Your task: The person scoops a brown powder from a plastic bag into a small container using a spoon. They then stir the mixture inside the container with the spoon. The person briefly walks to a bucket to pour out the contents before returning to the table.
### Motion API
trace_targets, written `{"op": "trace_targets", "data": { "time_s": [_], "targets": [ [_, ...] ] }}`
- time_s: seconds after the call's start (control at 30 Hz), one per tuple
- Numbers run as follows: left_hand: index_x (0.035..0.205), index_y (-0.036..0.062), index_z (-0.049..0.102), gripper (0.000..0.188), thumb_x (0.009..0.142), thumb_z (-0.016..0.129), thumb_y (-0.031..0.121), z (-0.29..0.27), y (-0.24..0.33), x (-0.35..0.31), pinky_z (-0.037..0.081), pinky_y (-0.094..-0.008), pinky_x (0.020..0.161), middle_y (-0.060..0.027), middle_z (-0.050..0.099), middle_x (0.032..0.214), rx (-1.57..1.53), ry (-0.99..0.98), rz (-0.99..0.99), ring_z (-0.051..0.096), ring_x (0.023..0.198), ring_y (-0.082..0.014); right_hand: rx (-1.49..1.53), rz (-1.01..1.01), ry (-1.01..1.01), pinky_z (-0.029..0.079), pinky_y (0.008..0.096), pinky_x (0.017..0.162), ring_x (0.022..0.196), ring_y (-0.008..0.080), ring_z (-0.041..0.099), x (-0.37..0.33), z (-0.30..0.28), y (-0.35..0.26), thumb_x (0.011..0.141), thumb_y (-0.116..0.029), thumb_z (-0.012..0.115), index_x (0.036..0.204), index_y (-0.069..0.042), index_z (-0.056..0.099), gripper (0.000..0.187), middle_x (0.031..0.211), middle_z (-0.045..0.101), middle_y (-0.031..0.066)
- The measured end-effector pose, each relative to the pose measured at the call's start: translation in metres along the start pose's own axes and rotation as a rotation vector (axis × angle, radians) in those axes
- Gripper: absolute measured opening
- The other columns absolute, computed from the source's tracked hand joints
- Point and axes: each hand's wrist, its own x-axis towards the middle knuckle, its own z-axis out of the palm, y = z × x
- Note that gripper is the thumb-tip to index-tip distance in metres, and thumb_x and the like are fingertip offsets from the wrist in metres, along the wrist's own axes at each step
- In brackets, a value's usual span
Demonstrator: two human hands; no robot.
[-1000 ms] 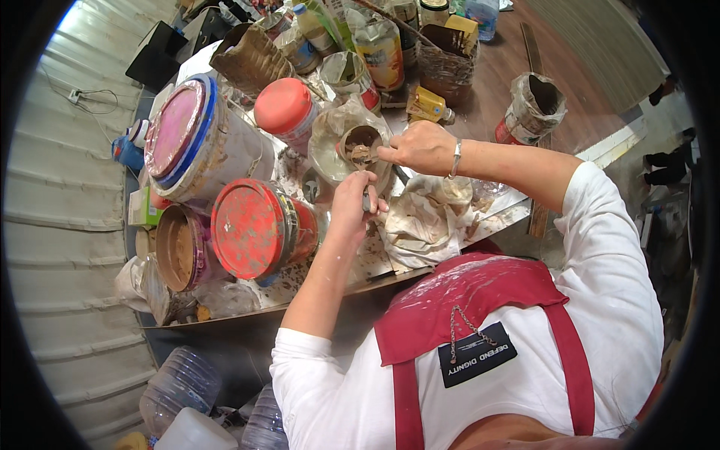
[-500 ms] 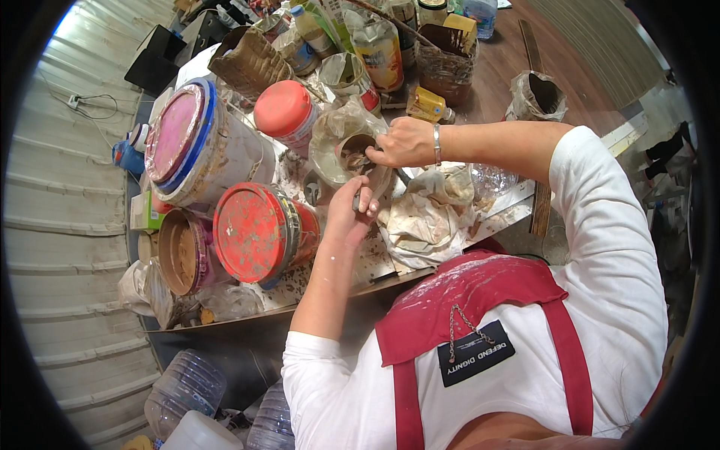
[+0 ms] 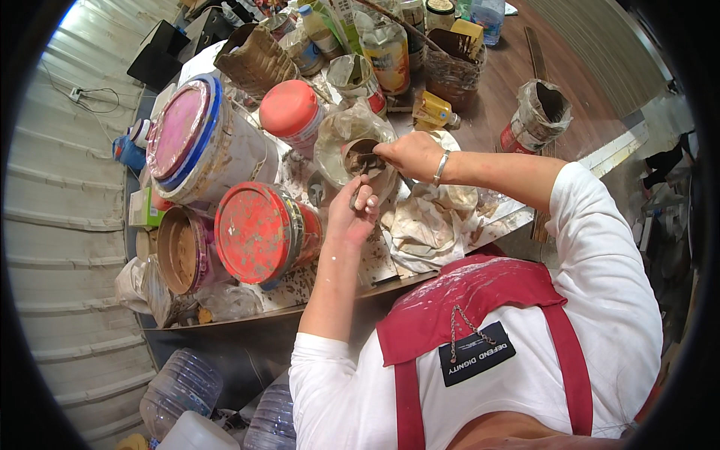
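My right hand (image 3: 411, 156), with a bracelet at the wrist, pinches the near rim of a small brown cup (image 3: 351, 154). The cup is tilted so its opening faces me, and dark, wet-looking matter shows inside. My left hand (image 3: 357, 211) is closed around a slim dark-handled tool (image 3: 355, 198) just below the cup. Its working end reaches toward the cup's mouth, and its exact kind is hard to make out. Pale smears mark the fingertips. Behind the cup stands a container wrapped in cloudy plastic film (image 3: 330, 142). A crumpled stained cloth (image 3: 427, 232) lies beside my hands.
To the left stand a red-lidded bucket (image 3: 253, 234), a white bucket with a pink and blue lid (image 3: 178, 139), a smaller red-lidded tub (image 3: 289, 109) and a brown open tub (image 3: 178, 251). Bottles and cut containers crowd the back. A film-wrapped can (image 3: 534, 120) stands at right.
My right hand has shifted slightly right and its fingers are now on the cup's rim, uncovering more of the opening. The left hand stays nearly in place, still closed on the tool.
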Motion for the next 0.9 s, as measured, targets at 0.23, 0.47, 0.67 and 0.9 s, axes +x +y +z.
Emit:
{"op": "trace_targets", "data": {
  "time_s": [0.23, 0.47, 0.67, 0.9],
  "targets": [
    [0.087, 0.0072, 0.05, 0.015, 0.093, 0.044, 0.019, 0.0, -0.002, -0.001, 0.033, -0.0219, 0.044, 0.0021, 0.034, 0.047, 0.225, 0.028, 0.092, 0.04, 0.049, -0.0126, -0.065, -0.1, -0.048, 0.047, 0.0425, 0.058, 0.069, 0.0326, 0.061, -0.002, -0.022, -0.002, 0.079, -0.015, 0.052, 0.095, -0.01, 0.056, 0.017, 0.073, 0.062, 0.0126],
    [0.087, 0.0049, 0.05, 0.016, 0.091, 0.045, 0.019, 0.007, -0.001, -0.008, 0.035, -0.0255, 0.044, -0.0012, 0.038, 0.047, 0.381, -0.048, 0.152, 0.044, 0.047, -0.0176, -0.412, -0.492, 0.037, 0.046, 0.0356, 0.043, 0.057, 0.0264, 0.063, 0.0, -0.022, -0.005, 0.077, -0.012, 0.051, 0.089, -0.001, 0.055, 0.017, 0.061, 0.06, 0.011],
    [0.087, 0.0083, 0.05, 0.015, 0.093, 0.044, 0.02, 0.007, -0.005, -0.007, 0.032, -0.0203, 0.044, 0.0037, 0.035, 0.048, 0.238, -0.005, 0.064, 0.04, 0.048, -0.0107, -0.458, -0.53, 0.094, 0.045, 0.0341, 0.041, 0.053, 0.0238, 0.062, 0.003, -0.009, -0.004, 0.074, -0.012, 0.054, 0.087, 0.001, 0.055, 0.018, 0.059, 0.059, 0.0115],
    [0.088, 0.007, 0.05, 0.014, 0.093, 0.045, 0.019, -0.004, 0.0, 0.001, 0.034, -0.0211, 0.045, 0.0024, 0.035, 0.048, 0.054, -0.078, 0.052, 0.043, 0.049, -0.0128, -0.295, -0.34, 0.035, 0.045, 0.0367, 0.042, 0.054, 0.0273, 0.061, 0.005, -0.01, -0.014, 0.076, -0.012, 0.053, 0.095, -0.003, 0.055, 0.021, 0.061, 0.059, 0.0107]
  ]
}}
